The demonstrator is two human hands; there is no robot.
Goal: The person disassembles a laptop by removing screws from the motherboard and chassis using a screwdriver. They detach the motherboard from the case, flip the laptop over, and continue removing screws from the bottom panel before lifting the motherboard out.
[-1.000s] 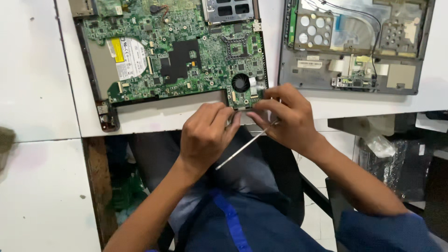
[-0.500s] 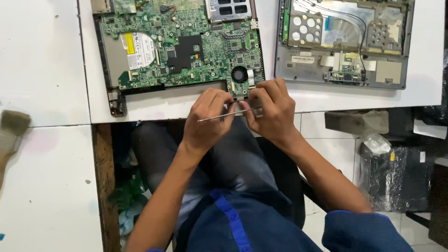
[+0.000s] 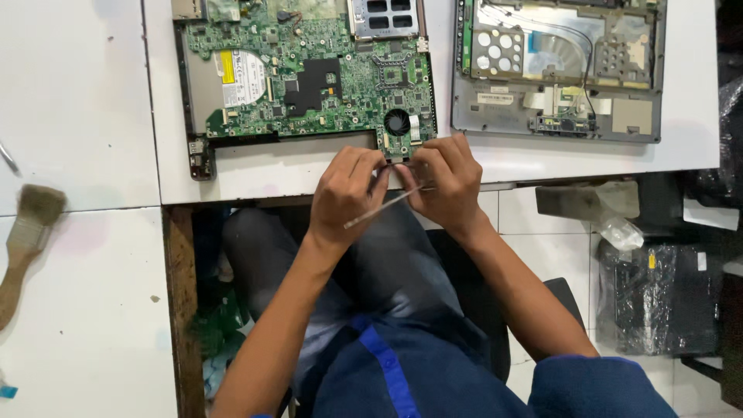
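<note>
A green laptop motherboard [image 3: 309, 85] lies in its dark frame on the white table [image 3: 263, 170], with a small round fan [image 3: 397, 121] at its near right corner. My left hand [image 3: 344, 193] and my right hand [image 3: 445, 182] meet at the table's front edge just below that fan. Together they pinch a small dark part [image 3: 398, 164] between the fingertips. A thin metal tool [image 3: 385, 206] like tweezers or a slim screwdriver runs slantwise between the hands, gripped by my right hand. What exactly the small part is stays hidden by my fingers.
A grey laptop base shell [image 3: 557, 70] with cables lies to the right on the table. A wooden-handled brush [image 3: 27, 232] rests on the white surface at the left. Dark bags and boxes [image 3: 665, 294] sit on the tiled floor at the right. My lap is under the hands.
The view has shifted, so the boards sit further right and lower in frame. My hands stay together at the fan corner. The thin tool has tilted from near level to slanting down-left.
</note>
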